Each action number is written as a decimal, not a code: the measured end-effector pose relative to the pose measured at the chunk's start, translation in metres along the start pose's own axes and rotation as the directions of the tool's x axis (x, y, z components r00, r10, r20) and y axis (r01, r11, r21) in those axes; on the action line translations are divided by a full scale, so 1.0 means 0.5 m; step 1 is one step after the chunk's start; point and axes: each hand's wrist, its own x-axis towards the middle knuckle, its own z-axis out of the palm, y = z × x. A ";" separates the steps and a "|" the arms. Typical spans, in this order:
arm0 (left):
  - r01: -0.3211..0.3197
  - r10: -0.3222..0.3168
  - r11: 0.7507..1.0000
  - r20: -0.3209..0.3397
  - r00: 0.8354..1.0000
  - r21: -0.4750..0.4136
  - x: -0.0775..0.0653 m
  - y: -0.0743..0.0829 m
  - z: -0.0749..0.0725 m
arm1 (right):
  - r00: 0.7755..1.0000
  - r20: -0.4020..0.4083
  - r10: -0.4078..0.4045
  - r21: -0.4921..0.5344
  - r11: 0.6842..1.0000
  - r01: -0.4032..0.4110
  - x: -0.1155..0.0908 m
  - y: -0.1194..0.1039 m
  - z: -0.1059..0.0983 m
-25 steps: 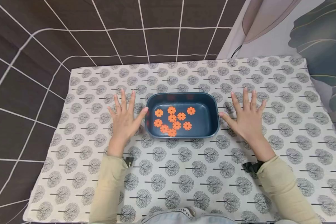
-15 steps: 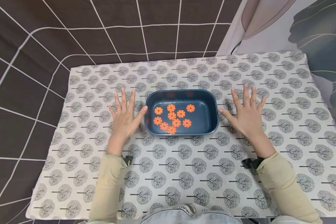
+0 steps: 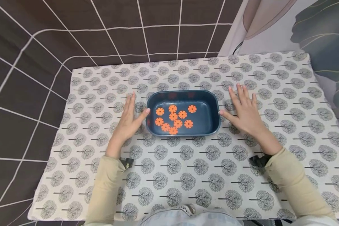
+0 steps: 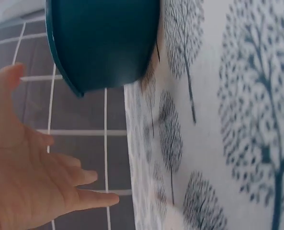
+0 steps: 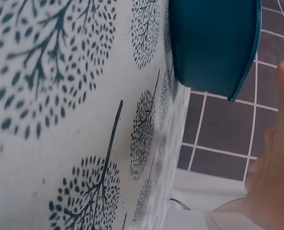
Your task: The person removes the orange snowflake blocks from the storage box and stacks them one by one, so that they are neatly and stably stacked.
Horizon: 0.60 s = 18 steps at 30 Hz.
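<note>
A dark teal rectangular bin (image 3: 209, 125) stands in the middle of the table, with several orange notched discs (image 3: 182, 114) lying flat on its floor, mostly towards its left side. My left hand (image 3: 126, 122) is held at the bin's left end, fingers straight and turned edge-on, thumb near the rim. In the left wrist view, a gap shows between that hand (image 4: 41, 167) and the bin's wall (image 4: 103, 43). At the right end, my right hand (image 3: 247, 116) has its fingers spread and its thumb close to the rim. The right wrist view shows it (image 5: 273, 163) apart from the bin too.
A white cloth with a grey tree print (image 3: 186, 182) covers the table. Dark cloth with white grid lines (image 3: 163, 37) hangs behind and to the left. A patterned curtain (image 3: 325, 40) hangs at the back right.
My left hand has turned, its fingers drawing together and its palm facing the bin more. The right hand has tilted left, towards the bin. The bin and discs have kept their place on the table.
</note>
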 end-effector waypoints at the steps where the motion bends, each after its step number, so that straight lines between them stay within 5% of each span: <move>1: 0.003 -0.002 0.999 0.015 1.000 -0.036 0.001 0.000 0.002 | 1.000 0.000 -0.015 0.029 0.999 0.015 -0.001 0.001 0.000; 8: 0.040 -0.023 0.964 0.067 0.998 -0.262 -0.007 -0.005 0.001 | 0.992 -0.008 -0.124 0.191 0.974 0.123 -0.008 0.000 -0.001; 18: 0.020 -0.001 0.955 0.061 0.998 -0.297 -0.027 -0.003 0.009 | 0.995 -0.029 -0.098 0.376 0.921 0.101 -0.026 -0.013 0.008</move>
